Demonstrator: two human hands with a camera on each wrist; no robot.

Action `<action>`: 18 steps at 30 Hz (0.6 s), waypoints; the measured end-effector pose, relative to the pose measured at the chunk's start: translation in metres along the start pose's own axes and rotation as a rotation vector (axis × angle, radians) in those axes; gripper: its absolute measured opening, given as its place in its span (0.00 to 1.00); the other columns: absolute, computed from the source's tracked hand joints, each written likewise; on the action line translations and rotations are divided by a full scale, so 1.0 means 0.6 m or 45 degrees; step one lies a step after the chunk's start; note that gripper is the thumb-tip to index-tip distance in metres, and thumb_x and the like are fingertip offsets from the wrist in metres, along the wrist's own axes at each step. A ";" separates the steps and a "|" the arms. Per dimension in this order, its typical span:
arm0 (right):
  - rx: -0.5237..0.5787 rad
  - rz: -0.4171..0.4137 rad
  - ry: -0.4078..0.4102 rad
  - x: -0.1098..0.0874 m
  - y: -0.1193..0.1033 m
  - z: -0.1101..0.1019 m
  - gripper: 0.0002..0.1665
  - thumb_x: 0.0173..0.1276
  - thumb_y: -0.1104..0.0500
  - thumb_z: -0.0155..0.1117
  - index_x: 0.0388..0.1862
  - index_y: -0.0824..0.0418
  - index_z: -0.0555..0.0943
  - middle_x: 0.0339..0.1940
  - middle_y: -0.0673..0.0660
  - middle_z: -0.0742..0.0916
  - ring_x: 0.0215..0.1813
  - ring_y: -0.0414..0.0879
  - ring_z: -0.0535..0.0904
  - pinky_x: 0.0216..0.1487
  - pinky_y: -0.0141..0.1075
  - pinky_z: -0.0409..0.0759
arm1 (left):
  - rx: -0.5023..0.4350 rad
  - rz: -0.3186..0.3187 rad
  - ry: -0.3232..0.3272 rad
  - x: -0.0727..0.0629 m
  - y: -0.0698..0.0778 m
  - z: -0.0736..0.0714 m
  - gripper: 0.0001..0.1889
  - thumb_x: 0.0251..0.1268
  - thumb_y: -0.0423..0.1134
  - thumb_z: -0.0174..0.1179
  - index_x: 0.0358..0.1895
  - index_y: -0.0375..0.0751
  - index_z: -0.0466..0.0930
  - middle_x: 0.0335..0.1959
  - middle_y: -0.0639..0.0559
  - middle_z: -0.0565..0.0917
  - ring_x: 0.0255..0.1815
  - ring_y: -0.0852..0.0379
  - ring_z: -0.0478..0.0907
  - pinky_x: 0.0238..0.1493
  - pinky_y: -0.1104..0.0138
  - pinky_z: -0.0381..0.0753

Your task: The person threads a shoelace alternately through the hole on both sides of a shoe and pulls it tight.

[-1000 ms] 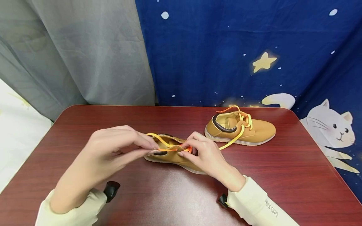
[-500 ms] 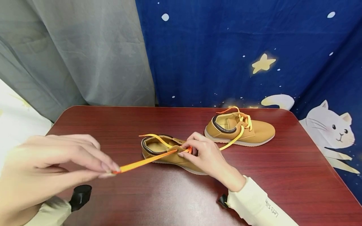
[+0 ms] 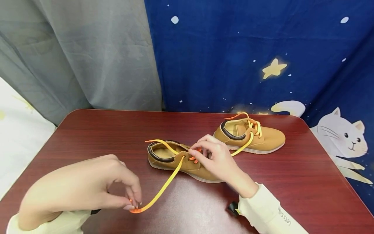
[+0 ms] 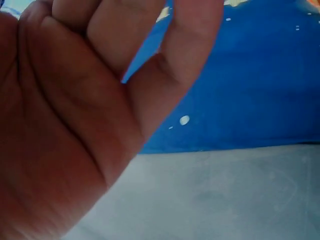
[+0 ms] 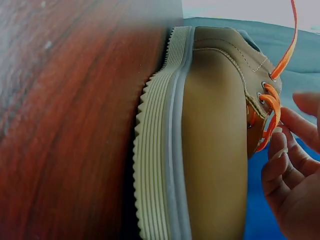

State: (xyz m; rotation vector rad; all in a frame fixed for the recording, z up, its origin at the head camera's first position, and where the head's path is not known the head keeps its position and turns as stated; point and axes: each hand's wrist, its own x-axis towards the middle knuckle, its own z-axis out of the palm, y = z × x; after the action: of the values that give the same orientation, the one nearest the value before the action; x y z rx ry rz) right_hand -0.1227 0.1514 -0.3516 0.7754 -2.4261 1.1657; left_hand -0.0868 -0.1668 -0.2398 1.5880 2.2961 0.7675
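A tan lace-up shoe stands on the table in the middle of the head view, its toe partly behind my right hand. My left hand pinches the orange tip of a yellow-orange shoelace, low and left of the shoe. From there the lace curves slackly up to an eyelet on the near flap. My right fingers pinch the crossed lacing over the tongue; the right wrist view shows the orange loops at their tips. Another lace end lies over the shoe's opening. The left wrist view shows palm and fingers, no lace.
Behind and to the right stands a matching tan shoe, laced, its loose ends hanging out. The reddish-brown table reaches back to a grey curtain and a blue starry curtain.
My left hand drew the lace out leftward through the eyelet, then came down and back right; the lace went from taut to slack. My right hand stays at the lacing, its fingers slightly shifted.
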 end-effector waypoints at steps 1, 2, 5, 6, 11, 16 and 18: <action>-0.004 -0.002 0.008 0.000 0.001 0.000 0.02 0.66 0.58 0.72 0.37 0.51 0.89 0.34 0.44 0.85 0.26 0.31 0.72 0.26 0.26 0.72 | -0.035 -0.045 -0.035 0.007 0.000 0.002 0.20 0.57 0.31 0.69 0.36 0.70 0.83 0.33 0.87 0.80 0.34 0.84 0.77 0.38 0.84 0.74; -0.011 -0.003 0.016 0.001 0.001 0.000 0.02 0.68 0.58 0.71 0.37 0.52 0.89 0.35 0.44 0.86 0.26 0.31 0.73 0.26 0.26 0.72 | -0.079 -0.100 -0.072 0.014 -0.001 0.004 0.20 0.56 0.30 0.68 0.35 0.69 0.83 0.31 0.85 0.81 0.33 0.83 0.78 0.36 0.83 0.75; -0.064 0.011 0.038 0.001 0.001 0.000 0.04 0.69 0.59 0.69 0.38 0.53 0.90 0.36 0.45 0.87 0.28 0.32 0.75 0.29 0.28 0.75 | -0.161 -0.300 -0.165 0.037 -0.005 0.012 0.19 0.53 0.27 0.66 0.30 0.66 0.84 0.27 0.81 0.82 0.29 0.80 0.79 0.33 0.78 0.78; -0.088 0.014 0.049 0.001 0.001 0.000 0.04 0.69 0.59 0.69 0.38 0.53 0.90 0.36 0.45 0.88 0.29 0.32 0.75 0.30 0.28 0.75 | -0.180 -0.355 -0.187 0.045 -0.008 0.015 0.19 0.52 0.27 0.65 0.29 0.65 0.85 0.26 0.79 0.83 0.29 0.79 0.80 0.33 0.76 0.78; -0.166 0.036 0.085 0.002 0.003 -0.001 0.03 0.68 0.58 0.70 0.38 0.52 0.90 0.36 0.44 0.88 0.31 0.33 0.77 0.32 0.28 0.76 | -0.152 -0.523 -0.209 0.073 -0.024 0.035 0.18 0.47 0.26 0.65 0.24 0.62 0.84 0.20 0.75 0.82 0.25 0.76 0.77 0.30 0.74 0.76; -0.132 0.022 0.006 0.004 0.005 -0.001 0.05 0.67 0.56 0.71 0.41 0.52 0.90 0.39 0.45 0.89 0.43 0.37 0.83 0.45 0.32 0.82 | 0.080 -0.604 -0.131 0.094 -0.039 0.060 0.18 0.43 0.26 0.64 0.19 0.61 0.82 0.16 0.74 0.78 0.22 0.73 0.71 0.28 0.73 0.71; -0.118 0.010 -0.038 0.004 0.007 0.000 0.07 0.67 0.56 0.72 0.43 0.53 0.90 0.43 0.47 0.90 0.49 0.39 0.85 0.51 0.35 0.83 | 0.164 -0.618 -0.101 0.101 -0.044 0.071 0.18 0.41 0.25 0.64 0.18 0.60 0.82 0.16 0.73 0.77 0.21 0.71 0.69 0.27 0.73 0.70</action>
State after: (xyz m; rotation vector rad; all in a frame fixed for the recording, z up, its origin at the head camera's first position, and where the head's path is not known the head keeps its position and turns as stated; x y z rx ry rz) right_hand -0.1271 0.1527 -0.3528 0.7606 -2.4902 1.0435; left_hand -0.1103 -0.1063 -0.2840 1.0066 2.5583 0.4343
